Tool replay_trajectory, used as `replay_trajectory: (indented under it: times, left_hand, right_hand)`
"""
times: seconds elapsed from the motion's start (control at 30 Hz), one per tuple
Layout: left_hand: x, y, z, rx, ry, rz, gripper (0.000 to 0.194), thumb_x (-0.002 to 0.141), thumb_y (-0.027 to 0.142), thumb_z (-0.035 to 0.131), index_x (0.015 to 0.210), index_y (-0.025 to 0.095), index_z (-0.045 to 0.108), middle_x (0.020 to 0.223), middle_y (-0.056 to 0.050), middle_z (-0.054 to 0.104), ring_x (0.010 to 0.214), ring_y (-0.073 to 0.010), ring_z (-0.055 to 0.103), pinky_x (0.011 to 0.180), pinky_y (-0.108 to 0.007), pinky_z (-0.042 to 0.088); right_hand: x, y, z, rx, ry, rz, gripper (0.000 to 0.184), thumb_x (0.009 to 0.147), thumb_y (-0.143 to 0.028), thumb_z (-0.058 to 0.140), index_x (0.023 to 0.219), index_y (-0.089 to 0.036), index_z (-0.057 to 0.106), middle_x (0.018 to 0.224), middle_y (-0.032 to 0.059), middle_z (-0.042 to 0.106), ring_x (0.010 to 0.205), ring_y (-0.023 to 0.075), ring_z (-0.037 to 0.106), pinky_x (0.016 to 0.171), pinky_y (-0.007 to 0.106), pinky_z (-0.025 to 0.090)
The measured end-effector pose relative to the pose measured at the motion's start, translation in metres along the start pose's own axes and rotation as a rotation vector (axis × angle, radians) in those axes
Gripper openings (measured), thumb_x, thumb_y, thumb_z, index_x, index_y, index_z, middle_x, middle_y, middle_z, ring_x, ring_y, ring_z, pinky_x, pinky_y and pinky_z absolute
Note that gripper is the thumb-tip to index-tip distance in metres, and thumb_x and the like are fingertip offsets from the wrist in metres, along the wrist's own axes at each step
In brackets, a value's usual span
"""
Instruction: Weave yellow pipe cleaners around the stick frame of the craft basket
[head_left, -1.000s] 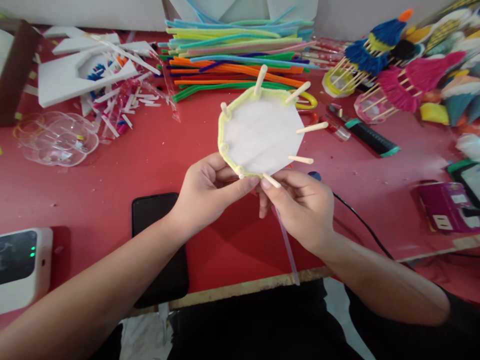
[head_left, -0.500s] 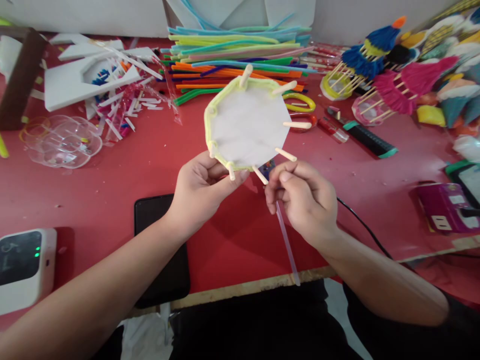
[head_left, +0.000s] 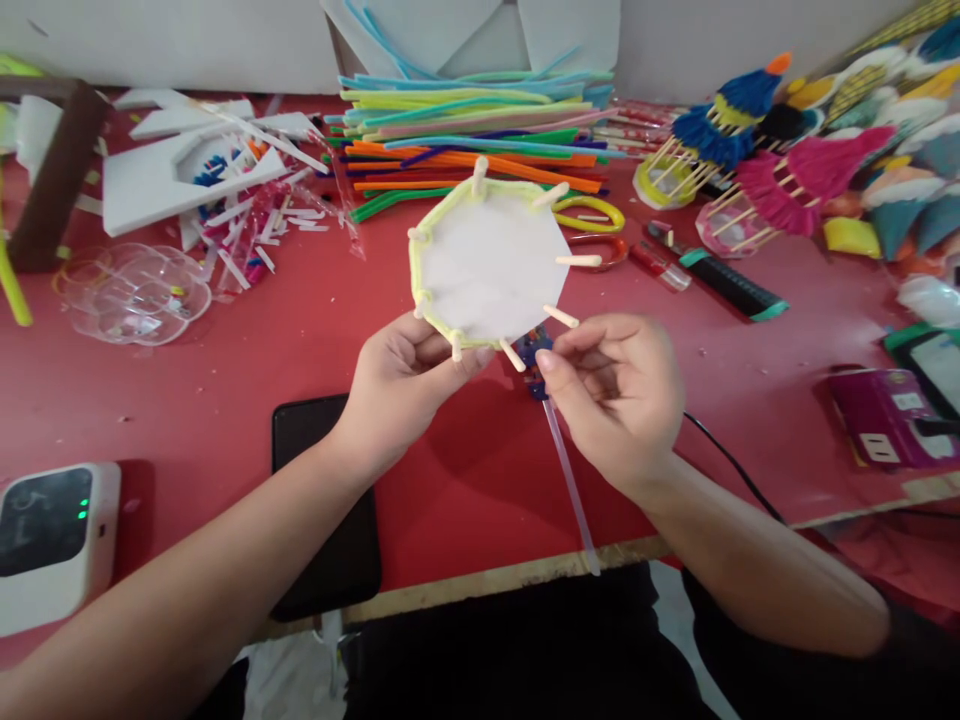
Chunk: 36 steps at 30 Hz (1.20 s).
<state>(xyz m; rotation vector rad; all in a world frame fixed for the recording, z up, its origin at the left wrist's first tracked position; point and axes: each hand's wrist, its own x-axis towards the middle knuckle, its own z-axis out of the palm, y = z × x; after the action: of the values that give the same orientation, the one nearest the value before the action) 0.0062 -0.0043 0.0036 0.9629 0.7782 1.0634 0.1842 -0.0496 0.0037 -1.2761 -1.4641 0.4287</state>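
My left hand [head_left: 409, 375] grips the lower left edge of a white many-sided disc [head_left: 491, 265], thumb in front and fingers behind. Several short wooden sticks [head_left: 579, 261] stand out around its rim. A fuzzy yellow pipe cleaner [head_left: 417, 275] runs along the rim from the top round the left side to the bottom. My right hand [head_left: 622, 400] hovers by the disc's lower right, thumb and forefinger slightly apart, with nothing visible between them. Behind its fingertips lies a partly hidden blue tool [head_left: 534, 362], like a glue gun, with a translucent glue stick [head_left: 571, 490] trailing toward the table edge.
Coloured pipe cleaners [head_left: 480, 120] lie stacked at the back. Scissors [head_left: 592, 214] and a cutter knife [head_left: 735, 285] are to the right, near blue and pink stick-frame figures [head_left: 799, 185]. White foam scraps [head_left: 172, 185] are left; a black phone [head_left: 330, 530] lies under my left forearm.
My right hand's thumb and forefinger have spread from a curled position, and the hand has shifted slightly right. More of the blue tool shows. The left hand still holds the disc, nearly unmoved.
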Motion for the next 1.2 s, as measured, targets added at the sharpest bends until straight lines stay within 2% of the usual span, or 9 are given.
replay_trajectory:
  times: [0.17, 0.27, 0.37, 0.5, 0.6, 0.67, 0.93, 1.07, 1.2]
  left_hand:
    - [0.005, 0.001, -0.001, -0.182, 0.093, -0.151, 0.013, 0.077, 0.009, 0.084, 0.087, 0.018, 0.082, 0.085, -0.001, 0.083, 0.089, -0.0130, 0.079, 0.084, -0.018, 0.062]
    - [0.009, 0.004, -0.003, -0.298, 0.143, -0.257, 0.013, 0.079, 0.002, 0.078, 0.075, 0.015, 0.080, 0.078, -0.001, 0.081, 0.077, -0.0099, 0.077, 0.077, -0.016, 0.063]
    - [0.012, 0.010, -0.006, -0.377, 0.169, -0.390, 0.020, 0.085, -0.001, 0.067, 0.076, 0.012, 0.080, 0.077, -0.002, 0.080, 0.073, -0.0088, 0.077, 0.072, -0.015, 0.064]
    - [0.014, 0.016, -0.007, -0.428, 0.191, -0.453, 0.022, 0.088, -0.001, 0.065, 0.078, 0.009, 0.081, 0.078, -0.003, 0.081, 0.073, -0.0102, 0.078, 0.070, -0.015, 0.065]
    - [0.015, 0.016, -0.009, -0.416, 0.198, -0.435, 0.021, 0.087, -0.001, 0.066, 0.079, 0.010, 0.081, 0.077, -0.003, 0.081, 0.073, -0.0100, 0.078, 0.071, -0.015, 0.065]
    - [0.016, 0.015, -0.010, -0.392, 0.201, -0.404, 0.021, 0.086, -0.002, 0.066, 0.077, 0.011, 0.081, 0.076, -0.003, 0.080, 0.073, -0.0095, 0.078, 0.071, -0.015, 0.065]
    - [0.013, 0.004, -0.016, -0.292, 0.165, -0.241, 0.012, 0.073, 0.005, 0.084, 0.079, 0.015, 0.081, 0.082, -0.001, 0.082, 0.080, -0.0094, 0.077, 0.076, -0.016, 0.063]
    - [0.012, 0.000, -0.019, -0.235, 0.167, -0.188, 0.015, 0.069, 0.013, 0.091, 0.078, 0.018, 0.081, 0.085, -0.001, 0.083, 0.082, -0.0100, 0.077, 0.079, -0.017, 0.061]
    - [0.011, 0.002, -0.017, -0.203, 0.201, -0.127, 0.023, 0.065, 0.017, 0.095, 0.083, 0.020, 0.081, 0.085, -0.001, 0.082, 0.080, -0.0099, 0.076, 0.078, -0.019, 0.060]
  right_hand:
    - [0.002, 0.004, -0.004, -0.128, -0.028, -0.053, 0.011, 0.092, -0.018, 0.065, 0.096, -0.025, 0.058, 0.080, -0.0027, 0.065, 0.059, 0.0099, 0.063, 0.049, 0.022, 0.050]
    - [0.011, 0.016, -0.015, -0.342, -0.042, -0.164, 0.014, 0.092, -0.019, 0.060, 0.106, -0.025, 0.060, 0.095, 0.0048, 0.068, 0.084, 0.0196, 0.069, 0.074, 0.036, 0.060]
    - [0.021, 0.035, -0.032, -0.544, -0.041, -0.142, 0.024, 0.093, -0.025, 0.057, 0.116, -0.025, 0.060, 0.113, 0.0124, 0.067, 0.108, 0.0308, 0.066, 0.096, 0.053, 0.057]
    - [0.028, 0.053, -0.055, -0.615, -0.297, -0.029, 0.027, 0.094, -0.024, 0.048, 0.116, -0.024, 0.063, 0.112, 0.0122, 0.069, 0.110, 0.0321, 0.068, 0.098, 0.056, 0.057]
    - [0.024, 0.055, -0.070, -0.623, -0.513, -0.068, 0.038, 0.091, -0.019, 0.047, 0.124, -0.025, 0.063, 0.122, 0.0105, 0.069, 0.118, 0.0302, 0.067, 0.102, 0.053, 0.057]
    - [0.017, 0.054, -0.077, -0.620, -0.558, -0.100, 0.045, 0.090, -0.017, 0.049, 0.132, -0.025, 0.060, 0.127, 0.0103, 0.068, 0.119, 0.0285, 0.067, 0.101, 0.049, 0.059]
    - [0.001, 0.086, -0.112, -0.680, -0.476, -0.332, 0.034, 0.101, -0.020, 0.051, 0.132, -0.028, 0.062, 0.118, 0.0110, 0.069, 0.108, 0.0281, 0.070, 0.096, 0.049, 0.060]
    - [0.018, 0.117, -0.141, -0.705, -0.417, -0.336, 0.041, 0.100, -0.022, 0.046, 0.134, -0.038, 0.064, 0.121, 0.0085, 0.068, 0.108, 0.0308, 0.069, 0.094, 0.052, 0.059]
    - [0.035, 0.125, -0.156, -0.744, -0.402, -0.303, 0.040, 0.099, -0.024, 0.043, 0.119, -0.039, 0.073, 0.118, 0.0084, 0.069, 0.104, 0.0327, 0.069, 0.088, 0.056, 0.056]
